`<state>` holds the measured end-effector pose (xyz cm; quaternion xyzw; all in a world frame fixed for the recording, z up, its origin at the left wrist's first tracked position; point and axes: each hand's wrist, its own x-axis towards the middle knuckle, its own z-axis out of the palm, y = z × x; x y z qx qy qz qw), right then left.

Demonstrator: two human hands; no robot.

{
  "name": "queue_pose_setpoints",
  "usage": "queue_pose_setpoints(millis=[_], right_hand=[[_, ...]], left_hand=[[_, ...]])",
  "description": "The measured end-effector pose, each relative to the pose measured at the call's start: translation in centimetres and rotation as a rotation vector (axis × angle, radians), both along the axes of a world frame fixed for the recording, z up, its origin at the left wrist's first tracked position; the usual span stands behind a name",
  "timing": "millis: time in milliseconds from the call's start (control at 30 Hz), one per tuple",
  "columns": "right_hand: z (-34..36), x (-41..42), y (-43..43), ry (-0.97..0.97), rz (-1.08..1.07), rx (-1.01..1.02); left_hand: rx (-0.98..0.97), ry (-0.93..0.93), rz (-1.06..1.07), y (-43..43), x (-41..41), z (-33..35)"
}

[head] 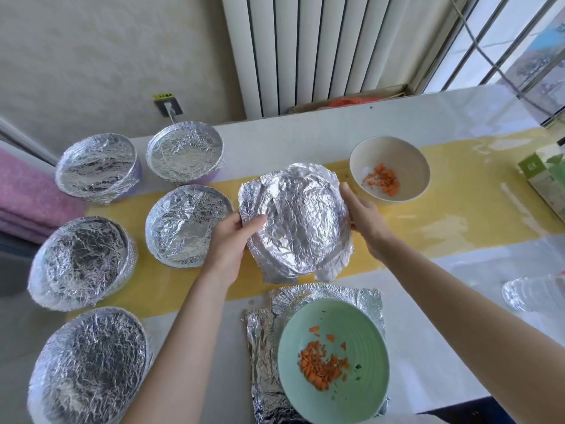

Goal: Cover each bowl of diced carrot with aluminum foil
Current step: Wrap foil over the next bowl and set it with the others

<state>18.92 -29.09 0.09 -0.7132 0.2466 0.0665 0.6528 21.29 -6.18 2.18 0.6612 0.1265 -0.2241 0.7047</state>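
Observation:
A bowl draped in a crumpled foil sheet (296,221) sits at the table's middle, the foil's edges still loose and flaring. My left hand (235,237) pinches its left edge, thumb on top. My right hand (363,218) presses flat against its right side. An uncovered green bowl (360,393) with diced carrot (321,365) stands near me on spare foil sheets (263,347). An uncovered white bowl (389,169) with carrot pieces stands behind my right hand. Several foil-covered bowls (186,224) fill the left side.
A pink folded towel (27,197) lies at the far left. A green-and-white carton (544,175) stands at the right edge, a clear plastic item (532,293) below it. A radiator and a window are behind the table (458,264).

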Motion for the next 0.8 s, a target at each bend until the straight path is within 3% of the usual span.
queue_pose_setpoints(millis=[100,300,433,500,667,733,800], right_hand=[[-0.2,0.2,0.0,0.020,0.089,-0.005],[-0.4,0.2,0.3,-0.161,-0.082,-0.081],[-1.2,0.0,0.7,-0.172,-0.101,-0.135],[-1.2,-0.2,1.3,-0.170,-0.109,-0.170],[-1.8,0.0,1.5,-0.162,-0.193,-0.259],[-2.2,0.2,1.1,-0.137,-0.188,-0.285],[-2.6,0.2,0.9,-0.119,-0.177,-0.299]], left_hand=[[0.001,0.036,0.011,-0.1,0.0,0.3],[-0.062,0.066,0.108,0.0,-0.3,0.2],[0.342,-0.259,0.122,0.0,-0.6,-0.7],[0.441,-0.359,0.146,-0.4,-0.6,-0.5],[0.175,0.017,0.164,-0.6,-0.5,-0.2],[0.159,0.029,0.104,0.0,-0.5,-0.6],[0.220,-0.078,0.101,0.3,-0.6,-1.1]])
